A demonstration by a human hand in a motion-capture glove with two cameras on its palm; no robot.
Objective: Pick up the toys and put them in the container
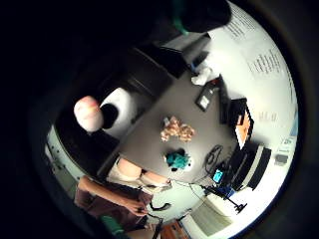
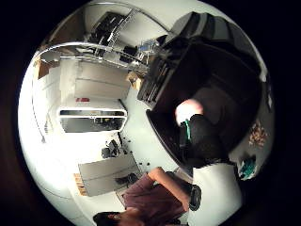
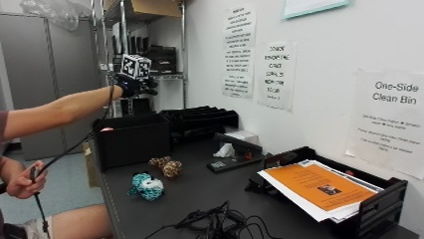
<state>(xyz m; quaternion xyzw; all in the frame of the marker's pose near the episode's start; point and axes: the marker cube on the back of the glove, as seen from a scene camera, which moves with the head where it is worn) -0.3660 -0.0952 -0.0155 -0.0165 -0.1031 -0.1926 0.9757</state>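
1. The gloved right hand is seen raised high above the black container, at the end of an outstretched arm, well clear of the surface.
2. Whether the grip is apart or together cannot be told; the hand is small in the outside view and only its back is shown.
3. A pink rounded thing is caught close to the palm in both palm views, and a spot of pink is glimpsed at the container's rim; whether it is held, falling or already inside cannot be settled.
4. The height is probably chosen so that a toy can be let go straight down into the open top without the walls being brushed.
5. Two toys are left on the surface: a brown spotted plush just in front of the container, and a teal plush nearer the edge, a little apart from it.
6. Both lie in the open, away from the tangled black cables and the paper tray, so an unobstructed reach from above is judged possible.
7. The task is judged partly done at best: two toys at least are yet to be lifted in.
8. The bare hand is kept low at the person's side, gripping a cable, and no toy is touched by it.
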